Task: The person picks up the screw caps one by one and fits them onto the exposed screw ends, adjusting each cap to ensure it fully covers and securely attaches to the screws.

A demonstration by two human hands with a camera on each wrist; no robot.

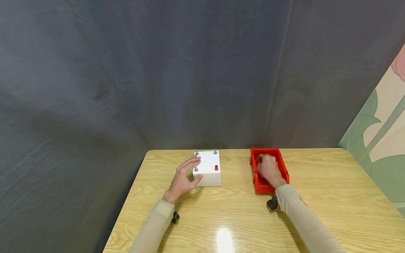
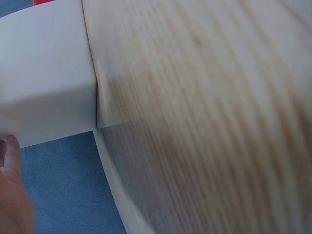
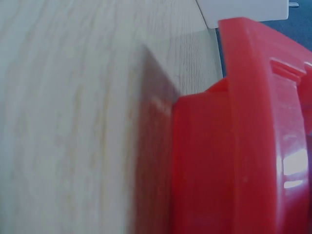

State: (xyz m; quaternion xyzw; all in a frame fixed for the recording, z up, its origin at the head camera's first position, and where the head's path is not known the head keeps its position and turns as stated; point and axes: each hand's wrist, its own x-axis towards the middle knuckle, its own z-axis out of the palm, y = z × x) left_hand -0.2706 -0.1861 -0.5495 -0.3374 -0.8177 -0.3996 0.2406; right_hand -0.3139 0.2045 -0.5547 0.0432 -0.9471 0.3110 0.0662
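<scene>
A white box (image 1: pixel 208 162) stands on the table, with metal bolts sticking up near the corners of its top. The near right bolt carries a small red cap (image 1: pixel 216 167). My left hand (image 1: pixel 183 177) rests at the box's left side, fingers on the upper left edge and thumb against the front. In the left wrist view the thumb (image 2: pixel 13 156) touches the box's face (image 2: pixel 48 63). My right hand (image 1: pixel 269 169) reaches down into a red bin (image 1: pixel 265 189). Its fingertips and whatever they touch there are hidden; the right wrist view has only the bin's outside wall (image 3: pixel 204 156).
Both objects stand on a light wooden table (image 1: pixel 240 214) near its back edge, the bin to the right of the box. Behind hangs a dark grey curtain (image 1: pixel 202 77). A patterned wall panel (image 1: pixel 379 140) is at the right.
</scene>
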